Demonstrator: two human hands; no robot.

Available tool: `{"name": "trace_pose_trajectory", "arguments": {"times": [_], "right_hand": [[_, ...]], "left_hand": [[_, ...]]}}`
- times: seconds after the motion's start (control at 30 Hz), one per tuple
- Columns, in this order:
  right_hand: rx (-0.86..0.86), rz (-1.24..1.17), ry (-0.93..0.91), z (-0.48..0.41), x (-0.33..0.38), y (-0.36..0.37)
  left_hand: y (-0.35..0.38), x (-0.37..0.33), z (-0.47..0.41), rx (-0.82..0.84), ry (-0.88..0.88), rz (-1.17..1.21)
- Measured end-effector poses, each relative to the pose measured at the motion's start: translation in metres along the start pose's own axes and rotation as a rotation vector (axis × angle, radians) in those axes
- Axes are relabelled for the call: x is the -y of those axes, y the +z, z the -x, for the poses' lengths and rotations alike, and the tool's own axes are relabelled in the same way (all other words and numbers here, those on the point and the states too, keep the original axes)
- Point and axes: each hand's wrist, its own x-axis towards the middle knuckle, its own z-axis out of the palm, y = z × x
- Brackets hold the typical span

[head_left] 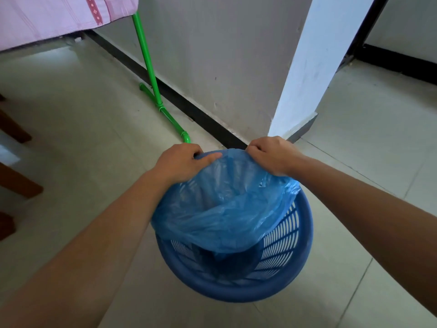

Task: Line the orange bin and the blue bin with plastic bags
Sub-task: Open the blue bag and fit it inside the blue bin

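1. Two bare hands in the head view, both at the far side of the bin. On one side the left hand (182,159), fingers curled over the rim and thumb laid on the film, pinching the bag's edge there.
2. On the other side the right hand (272,155), knuckles up, fingers curled tight round a gathered fold of the same edge.
3. One plastic bag (224,202), blue and see-through, pulled over the far part of the rim, draped over the left side, bunched at the right, and sagging into the bin at its near edge.
4. One blue bin (305,233), round with slotted walls, its near rim bare of film, close to the foot of the pillar. Cannot tell whether standing on the floor or tipped towards the camera.
5. One green pipe stand (151,74), upright with a foot along the floor, just beside the wall.
6. One pink cloth (47,17), hanging at the top left.
7. A few brown wooden pieces (19,183), cropped by the left edge.
8. Underfoot, a pale tiled floor (82,114) with thin joints.
9. Behind, a grey wall (224,55) with a black skirting (189,107) along its base, and one white pillar (314,67) at the corner.
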Motion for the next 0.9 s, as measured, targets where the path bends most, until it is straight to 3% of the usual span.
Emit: {"name": "trace_pose_trajectory", "arguments": {"times": [0.17,0.27,0.5,0.73,0.9], "right_hand": [[0.068,-0.014,-0.100,0.010,-0.007,0.003],[0.176,-0.124,-0.018,0.013,-0.012,0.001],[0.195,-0.039,0.154,0.023,-0.020,0.002],[0.067,-0.249,0.326,0.037,-0.032,-0.002],[-0.070,-0.476,0.407,0.043,-0.029,0.012]], "left_hand": [[-0.006,0.005,0.004,0.084,0.026,0.029],[-0.002,0.002,0.007,0.036,0.068,-0.028],[0.004,0.002,0.009,-0.094,0.038,-0.098],[-0.001,0.016,0.005,-0.171,-0.128,-0.114],[-0.006,0.003,0.014,-0.240,-0.115,-0.118]]}}
